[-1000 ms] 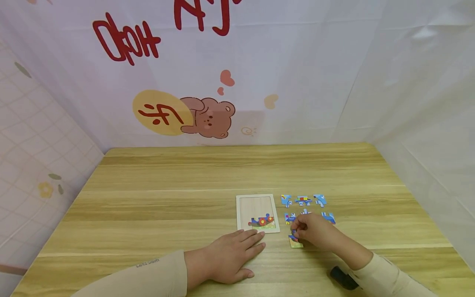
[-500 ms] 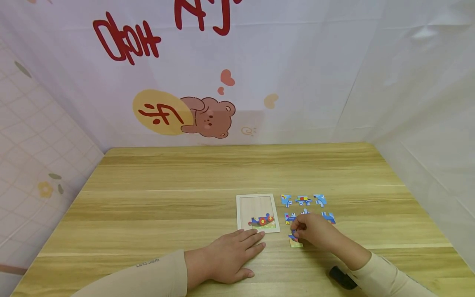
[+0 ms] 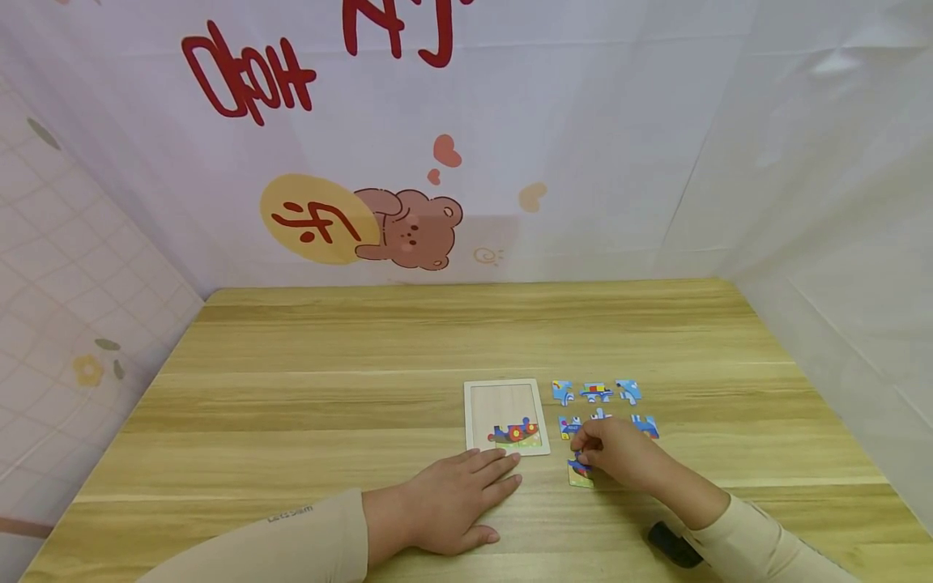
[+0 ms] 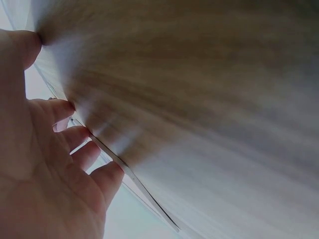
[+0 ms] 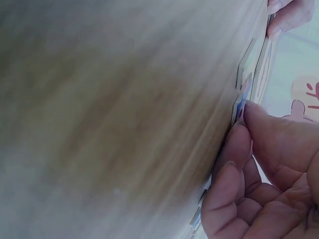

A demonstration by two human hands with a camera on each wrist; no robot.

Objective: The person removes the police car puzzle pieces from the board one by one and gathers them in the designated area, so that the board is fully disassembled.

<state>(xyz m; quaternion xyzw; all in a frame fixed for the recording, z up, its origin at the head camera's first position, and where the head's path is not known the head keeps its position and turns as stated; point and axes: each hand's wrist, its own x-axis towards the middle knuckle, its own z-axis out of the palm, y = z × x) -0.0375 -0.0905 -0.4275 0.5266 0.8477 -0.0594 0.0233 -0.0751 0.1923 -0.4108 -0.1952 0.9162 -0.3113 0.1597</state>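
Observation:
My left hand [image 3: 459,504] lies palm down with fingers stretched out, its fingertips at the near edge of a pale wooden puzzle tray [image 3: 469,409]. Joined puzzle pieces [image 3: 517,435] with red wheels and green ground fill the tray's lower right part. To the right of the tray, my right hand [image 3: 619,455] pinches a puzzle piece [image 3: 580,473], blue and red above yellow-green, between thumb and index finger. The right wrist view shows that piece [image 5: 241,107] low at the tabletop; the fingers hide part of it.
Several loose puzzle pieces lie beyond my right hand: a back row with a middle piece [image 3: 596,393], and a nearer row with a blue piece [image 3: 645,427] at its right end, partly covered by the hand. A black object [image 3: 674,545] sits by the right sleeve.
The pinched puzzle piece has tilted slightly in my right hand, its lower edge now slanting. The left hand and the tray hold their places.

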